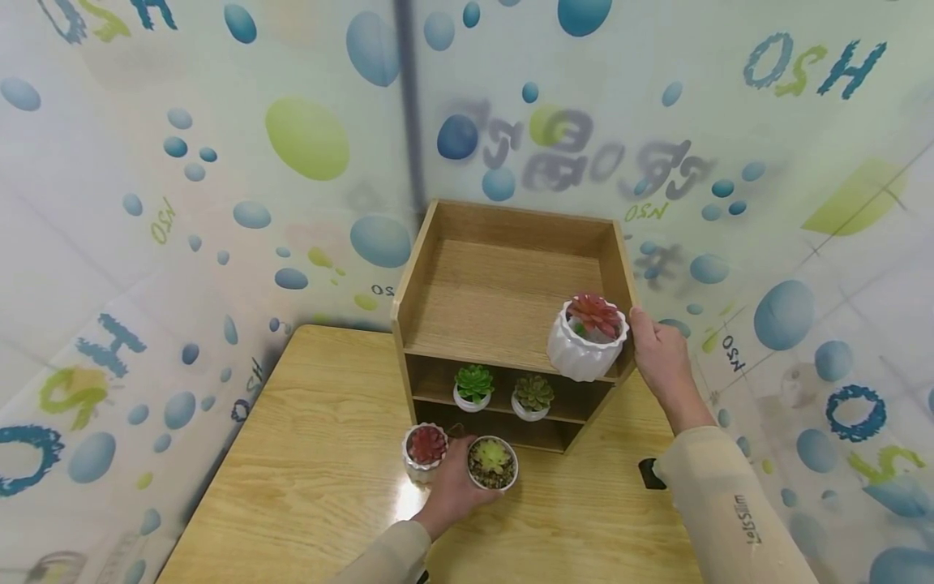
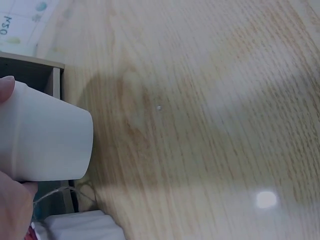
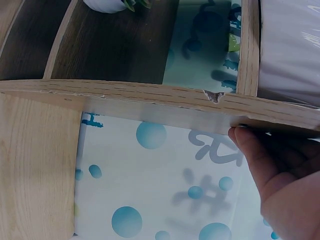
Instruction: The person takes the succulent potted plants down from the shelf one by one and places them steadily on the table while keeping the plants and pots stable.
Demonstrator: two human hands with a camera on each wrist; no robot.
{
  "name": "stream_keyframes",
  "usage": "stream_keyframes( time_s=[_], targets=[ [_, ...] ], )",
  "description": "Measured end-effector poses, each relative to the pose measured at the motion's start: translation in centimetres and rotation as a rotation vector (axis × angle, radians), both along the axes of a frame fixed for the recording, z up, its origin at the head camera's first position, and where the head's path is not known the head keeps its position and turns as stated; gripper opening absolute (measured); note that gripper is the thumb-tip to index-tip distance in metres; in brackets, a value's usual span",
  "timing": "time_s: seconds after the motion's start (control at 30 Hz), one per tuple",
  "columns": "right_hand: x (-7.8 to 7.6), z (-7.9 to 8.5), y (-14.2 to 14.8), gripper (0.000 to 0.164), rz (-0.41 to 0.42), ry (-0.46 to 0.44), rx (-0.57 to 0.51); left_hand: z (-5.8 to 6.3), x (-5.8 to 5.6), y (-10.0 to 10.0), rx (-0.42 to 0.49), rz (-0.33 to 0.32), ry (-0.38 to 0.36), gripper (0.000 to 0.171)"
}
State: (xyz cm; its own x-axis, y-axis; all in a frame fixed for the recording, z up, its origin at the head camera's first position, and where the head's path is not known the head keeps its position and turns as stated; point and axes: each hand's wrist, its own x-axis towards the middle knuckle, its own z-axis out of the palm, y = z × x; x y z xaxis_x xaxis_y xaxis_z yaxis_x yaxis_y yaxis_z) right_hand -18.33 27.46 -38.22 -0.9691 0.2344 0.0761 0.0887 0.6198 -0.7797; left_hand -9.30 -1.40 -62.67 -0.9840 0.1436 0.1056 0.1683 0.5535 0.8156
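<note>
My left hand (image 1: 456, 487) grips a smooth white pot (image 2: 55, 135) holding a yellow-green succulent (image 1: 491, 459), in front of a wooden shelf unit (image 1: 503, 284). Its base looks raised off the table in the left wrist view. Just left of that hand stands a fluted white pot (image 1: 422, 470) with a red succulent; twine shows beside it in the left wrist view. My right hand (image 1: 662, 357) touches the outer face of the unit's right side panel (image 3: 165, 92), and its far fingers are dark and partly hidden. Near it, a larger fluted white pot (image 1: 584, 345) with a red succulent sits on top.
On the middle shelf are a bright green succulent (image 1: 474, 385) and a darker green one (image 1: 533, 396), both in small white pots. The unit stands on a wooden table (image 1: 321, 438), against patterned walls. A small black object (image 1: 652, 474) is by my right sleeve.
</note>
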Motion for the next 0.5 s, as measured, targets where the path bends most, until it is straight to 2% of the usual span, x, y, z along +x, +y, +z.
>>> stream_keyframes(
  time_s=[0.27,0.5],
  targets=[
    [0.0,-0.1,0.0,0.064,-0.006,0.006,-0.001,-0.9,0.0,0.2,0.008,-0.002,0.021,0.092],
    [0.0,-0.1,0.0,0.064,-0.003,-0.008,-0.005,-1.1,0.0,0.5,0.022,0.014,0.035,0.091]
  ],
)
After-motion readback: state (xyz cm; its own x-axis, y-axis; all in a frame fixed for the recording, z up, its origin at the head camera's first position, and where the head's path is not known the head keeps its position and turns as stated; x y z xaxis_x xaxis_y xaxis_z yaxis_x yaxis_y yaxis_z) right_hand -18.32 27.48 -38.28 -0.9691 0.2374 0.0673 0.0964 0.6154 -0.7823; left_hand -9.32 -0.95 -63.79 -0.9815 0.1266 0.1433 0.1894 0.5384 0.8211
